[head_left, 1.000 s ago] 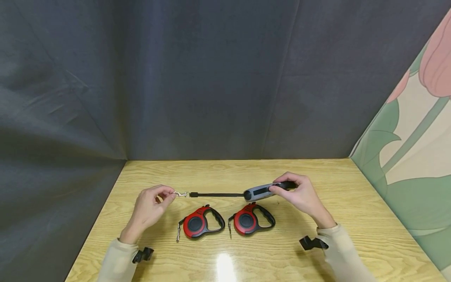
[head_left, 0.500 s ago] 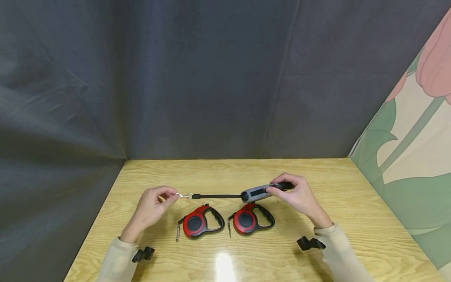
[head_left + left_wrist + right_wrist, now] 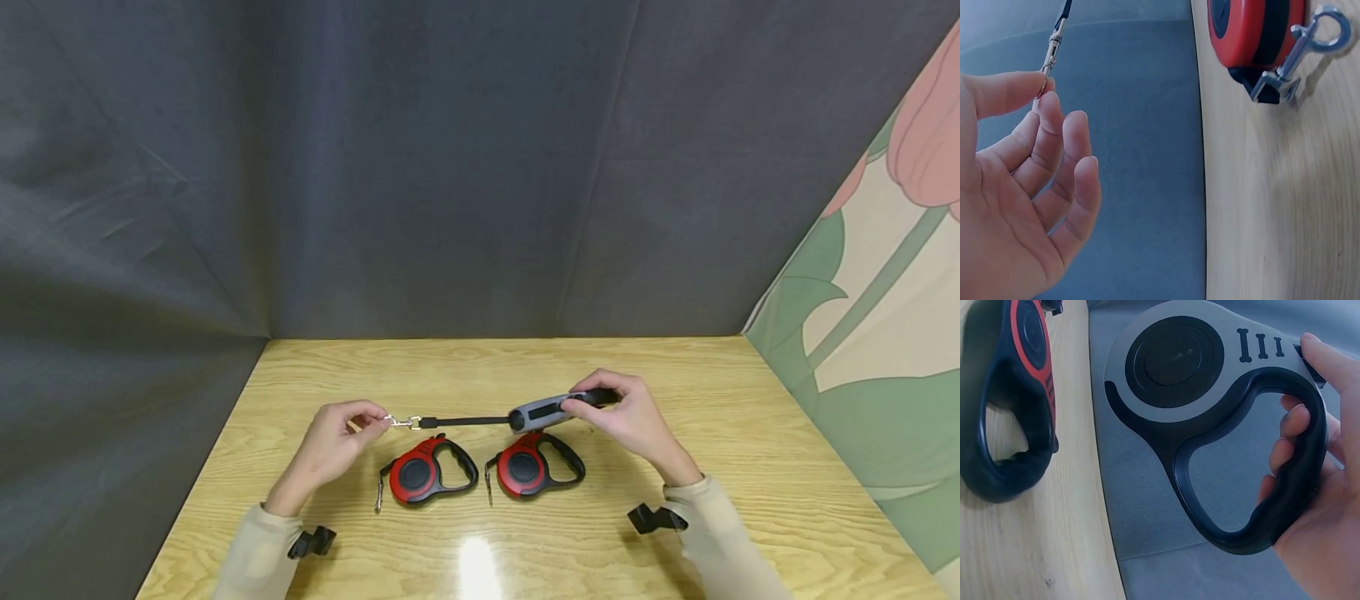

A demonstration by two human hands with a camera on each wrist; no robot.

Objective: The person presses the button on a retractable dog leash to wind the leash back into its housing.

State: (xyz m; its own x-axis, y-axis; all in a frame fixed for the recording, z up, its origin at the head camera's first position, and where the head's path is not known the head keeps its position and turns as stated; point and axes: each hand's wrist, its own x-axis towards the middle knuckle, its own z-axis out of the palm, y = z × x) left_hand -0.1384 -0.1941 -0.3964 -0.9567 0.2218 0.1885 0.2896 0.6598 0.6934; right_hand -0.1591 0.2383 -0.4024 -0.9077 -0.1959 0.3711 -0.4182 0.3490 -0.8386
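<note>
My right hand (image 3: 626, 421) grips the black handle of a grey retractable dog leash (image 3: 1241, 347), fingers curled through its loop and thumb by the button on top. From its front a short black strap (image 3: 472, 422) runs leftward, fairly straight, to a silver snap hook (image 3: 405, 423). My left hand (image 3: 337, 442) pinches the end of that hook between thumb and index finger; the other fingers curl loosely in the left wrist view. The grey leash is held above the table, just behind two red leashes.
A red retractable leash (image 3: 415, 475) lies on the wooden table (image 3: 405, 550) at the left, its metal clip pointing to the front. Another red leash (image 3: 521, 468) lies to its right. A dark curtain (image 3: 450, 208) stands behind the table, and a flower-patterned cloth (image 3: 877, 333) at the right.
My left hand has moved rightward with the snap hook, and the visible strap has become shorter. My right hand has shifted slightly left with the grey leash. The red leashes stay put.
</note>
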